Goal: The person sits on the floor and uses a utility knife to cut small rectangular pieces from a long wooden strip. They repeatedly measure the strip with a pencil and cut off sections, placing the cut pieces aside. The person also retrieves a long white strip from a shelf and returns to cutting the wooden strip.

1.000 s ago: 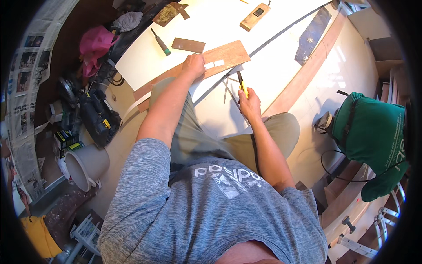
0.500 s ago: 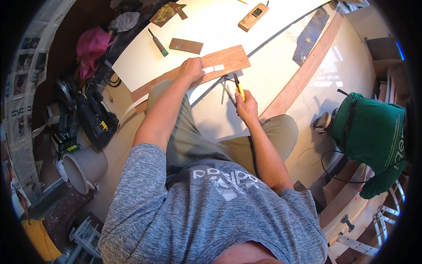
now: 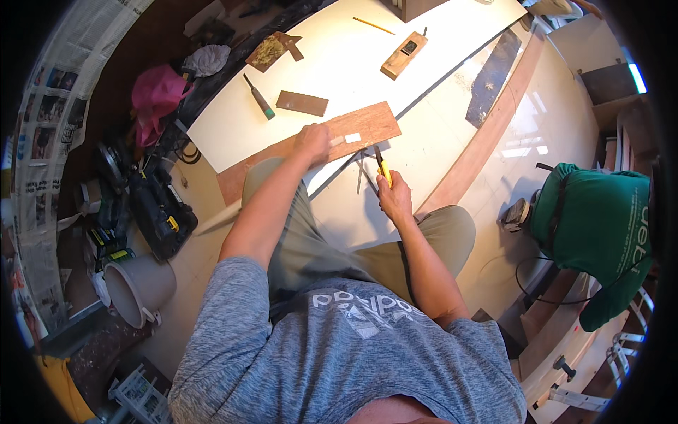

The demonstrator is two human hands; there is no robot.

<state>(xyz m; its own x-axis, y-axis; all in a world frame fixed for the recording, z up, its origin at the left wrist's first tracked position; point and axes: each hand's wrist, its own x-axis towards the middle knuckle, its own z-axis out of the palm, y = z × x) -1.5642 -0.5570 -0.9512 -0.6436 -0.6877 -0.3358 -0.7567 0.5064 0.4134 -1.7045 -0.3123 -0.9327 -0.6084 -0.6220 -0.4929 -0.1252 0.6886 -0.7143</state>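
Note:
My left hand (image 3: 313,145) is on a long reddish-brown wooden board (image 3: 373,124) that lies across the white worktop and toward my left knee. Its fingers are closed at a thin pale strip (image 3: 337,140). Just past the fingertips, a small white rectangular piece (image 3: 352,138) lies on the board. My right hand (image 3: 395,196) grips a yellow utility knife (image 3: 383,168), its blade end pointing up near the board's lower edge, apart from the board. A longer pale strip (image 3: 217,219) trails out beside my left forearm; whether it joins the piece at my fingers is hidden.
A hand plane (image 3: 405,56), a green-ended chisel-like tool (image 3: 260,97), a brown block (image 3: 302,103) and a pencil (image 3: 373,26) lie on the white panel (image 3: 339,71). Left stand a grey bucket (image 3: 141,286) and a black tool case (image 3: 162,212); right, a green-covered bundle (image 3: 590,233).
The white piece nearest my left fingers no longer shows; a pale beige strip end is there instead. The trailing strip beside my forearm has shifted. The whole view has tilted, so everything sits lower.

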